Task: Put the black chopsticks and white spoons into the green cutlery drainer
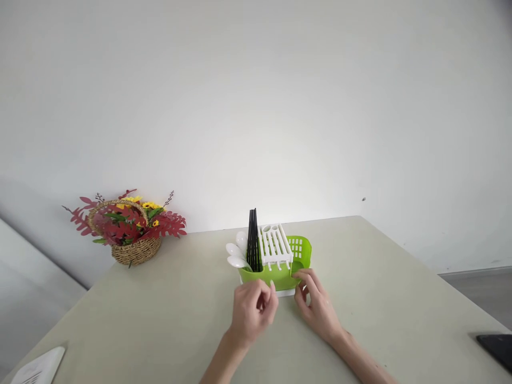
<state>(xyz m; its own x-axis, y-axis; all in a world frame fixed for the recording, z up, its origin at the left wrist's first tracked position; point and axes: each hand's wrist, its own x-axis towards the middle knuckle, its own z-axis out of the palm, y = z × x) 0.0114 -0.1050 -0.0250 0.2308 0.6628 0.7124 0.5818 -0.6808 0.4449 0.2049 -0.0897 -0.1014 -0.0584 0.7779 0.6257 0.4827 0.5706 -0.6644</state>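
A green plastic utensil holder (276, 277) stands in the middle of the table on a white base. Black chopsticks (253, 242) rise upright from its left compartment, beside several white spoons (237, 249) that lean out leftward. Over its middle sits a white slotted rack (275, 244) with small hooks along the front. My left hand (253, 309) is closed in front of the holder, a small pale tip showing at its fingers; what it holds is unclear. Curled around the holder's front right corner, my right hand (317, 308) grips its rim.
A wicker basket (136, 252) of red leaves and yellow flowers stands at the back left by the wall. A white object (40, 365) lies at the near left edge, and a black object (496, 349) at the right edge.
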